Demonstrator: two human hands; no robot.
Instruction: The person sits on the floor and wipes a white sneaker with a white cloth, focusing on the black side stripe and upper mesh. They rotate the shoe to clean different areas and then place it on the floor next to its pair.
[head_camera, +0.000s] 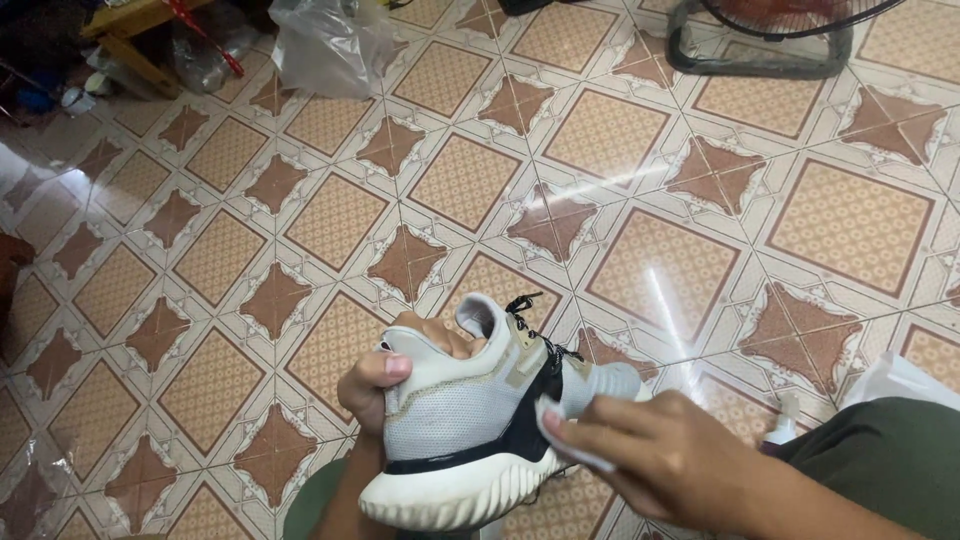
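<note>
Head view: left hand (372, 385) grips sneaker (470, 430); right hand (665, 455) presses wipe (570, 440).

This looks like a room in a home, seen from low over the floor. The patterned tile floor (640, 260), in tan squares and brown star shapes, fills the view. A floor fan's base (760, 45) stands at the far edge, beside a crumpled clear plastic bag (330, 45) and what may be a yellow wooden stool (135, 30) among household clutter.
</note>
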